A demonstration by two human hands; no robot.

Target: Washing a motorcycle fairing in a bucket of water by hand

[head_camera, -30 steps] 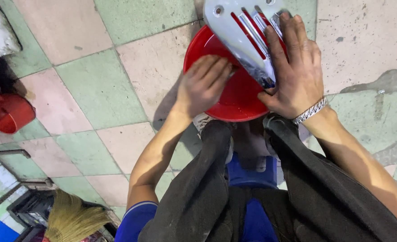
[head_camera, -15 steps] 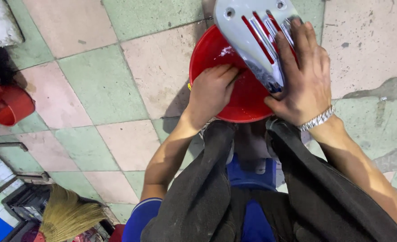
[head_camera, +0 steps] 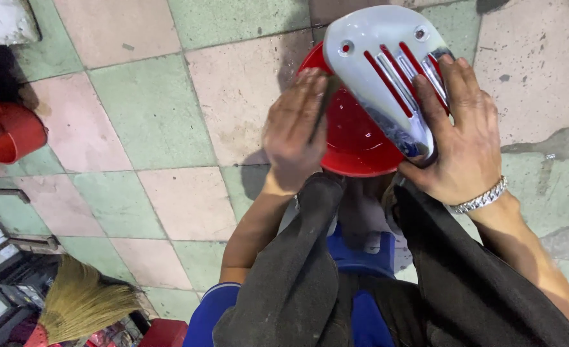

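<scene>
Red basin point(head_camera: 355, 144): round, plastic, set on the tiled floor point(head_camera: 143, 115) just ahead of the knees; inside glossy and wet-looking, contents otherwise hidden by what is held over it. Grey metal cover point(head_camera: 387, 71): rounded, teardrop-shaped, with parallel slots and two small screw holes, held tilted above the basin, covering its upper right part. Right hand point(head_camera: 464, 141): fingers point(head_camera: 454, 90) spread flat over the slotted face, thumb wrapped under the lower edge, clamping the cover; silver chain bracelet point(head_camera: 480, 199) at the wrist. Left hand point(head_camera: 294, 128): fingers pressed together and laid flat at the basin's left rim, beside the cover's left edge; whether anything sits beneath the palm cannot be told. Blue stool point(head_camera: 361, 254): seen between dark trouser legs, just behind the basin. Red jug point(head_camera: 8, 128): at far left on the floor, well apart, contents not visible. Straw broom point(head_camera: 82, 302): bottom left, beside a black crate point(head_camera: 14, 276).
</scene>
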